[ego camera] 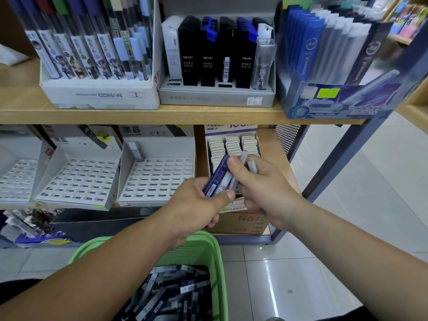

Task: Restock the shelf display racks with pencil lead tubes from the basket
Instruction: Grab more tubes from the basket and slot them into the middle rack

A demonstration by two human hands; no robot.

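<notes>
1. head view: the left hand [196, 205], at centre, has its grip curled round a blue tube [216, 177] and a white hb tube [223, 185], with the thumb pressed on top.
2. the right hand [261, 193], just at its 3 o'clock, has its grip pinched on several clear tubes [245, 162], its thumb beside the blue tube's upper end.
3. both hands are in front of the lower shelf [275, 154]. slotted racks [157, 177] stand at 9 o'clock, and one holds a single tube [135, 150].
4. the green basket [217, 256] sits at 6 o'clock under the left forearm, with loose tubes [171, 293] piled inside.
</notes>
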